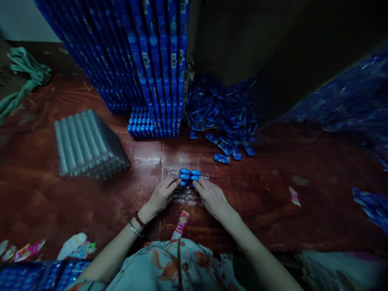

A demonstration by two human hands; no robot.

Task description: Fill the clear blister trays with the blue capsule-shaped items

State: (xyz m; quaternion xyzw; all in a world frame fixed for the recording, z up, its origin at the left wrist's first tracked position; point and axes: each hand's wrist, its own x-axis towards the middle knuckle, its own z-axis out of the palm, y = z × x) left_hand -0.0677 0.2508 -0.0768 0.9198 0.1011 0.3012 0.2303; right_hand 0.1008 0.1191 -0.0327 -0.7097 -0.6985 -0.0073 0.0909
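A dim room and a worn reddish-brown table (pixel 273 190) fill the view. At the near middle of the table lies a clear plastic tray (pixel 188 194), its far end holding a few small blue pieces (pixel 189 175) set side by side in its pockets. Both hands rest on it: the left hand (pixel 162 195) with fingers curled loosely, its fingertips touching the blue pieces from the left, and the right hand (pixel 212 196) likewise from the right, neither closed around anything, so the pieces look pressed or steadied in their pockets, as far as I can judge. Just beyond, within reach, a loose heap of blue pieces (pixel 224 117) spreads on the table, a handy supply by the look of it. To its left a tall stack of filled blue packs (pixel 145 60) leans, and further left a pile of empty clear trays (pixel 87 143) sits. A pink paper strip (pixel 181 224) lies near the table edge, and green cloth (pixel 24 76) at far left.
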